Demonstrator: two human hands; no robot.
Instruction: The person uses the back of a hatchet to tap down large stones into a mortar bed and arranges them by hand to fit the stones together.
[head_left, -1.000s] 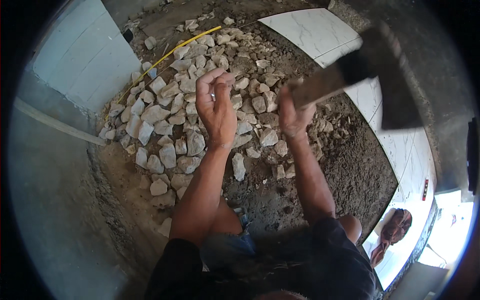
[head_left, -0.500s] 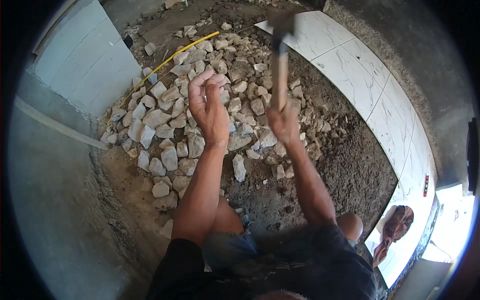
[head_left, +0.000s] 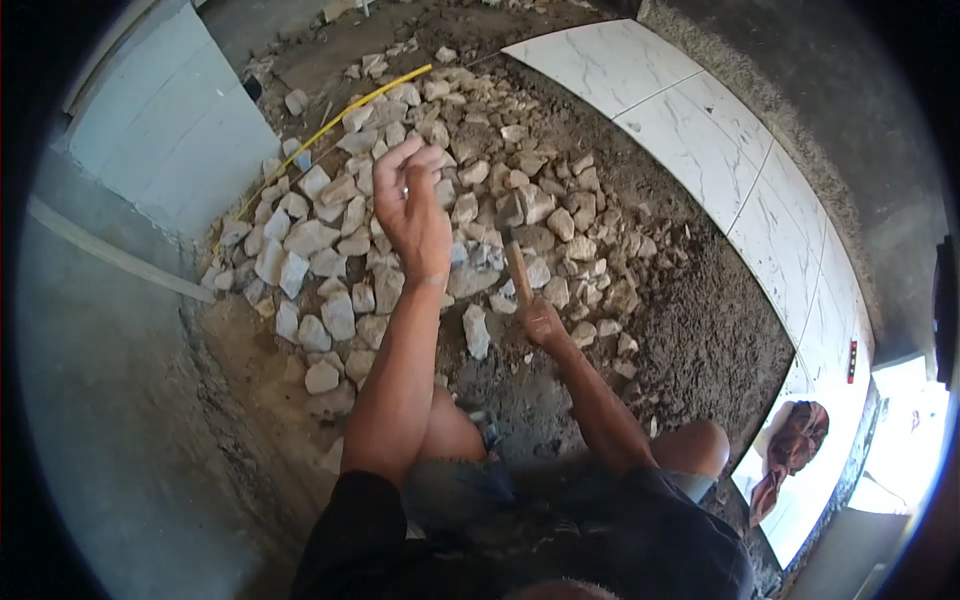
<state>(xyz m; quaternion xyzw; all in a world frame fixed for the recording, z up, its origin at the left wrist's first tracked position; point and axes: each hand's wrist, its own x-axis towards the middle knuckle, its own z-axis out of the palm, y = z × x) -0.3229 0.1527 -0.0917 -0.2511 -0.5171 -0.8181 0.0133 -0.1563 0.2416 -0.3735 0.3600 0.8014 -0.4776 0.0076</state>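
Note:
My right hand (head_left: 541, 321) grips the wooden handle of a hammer (head_left: 518, 272). Its head is down among the stones ahead and is hard to make out against them. My left hand (head_left: 414, 222) is raised over the stones to the left of the hammer, its fingers loosely curled with a gap to the thumb. Nothing shows in it, and a small shiny spot, perhaps a ring, sits on a finger. Under both hands spreads a bed of broken stones (head_left: 312, 237), pale and rough. One longer stone (head_left: 476, 332) lies nearer me, below the hammer.
White veined tiles (head_left: 690, 150) curve along the right, with a brown cloth (head_left: 797, 440) and a small red-and-black strip (head_left: 852, 362) on them. Dark wet mortar or soil (head_left: 700, 320) borders them. A yellow strip (head_left: 375, 93) crosses the stones' far left edge, near a pale wall (head_left: 180, 120).
The hammer has swung down from a raised position onto the stones, and my right hand has dropped lower and slightly left. My left hand has barely moved.

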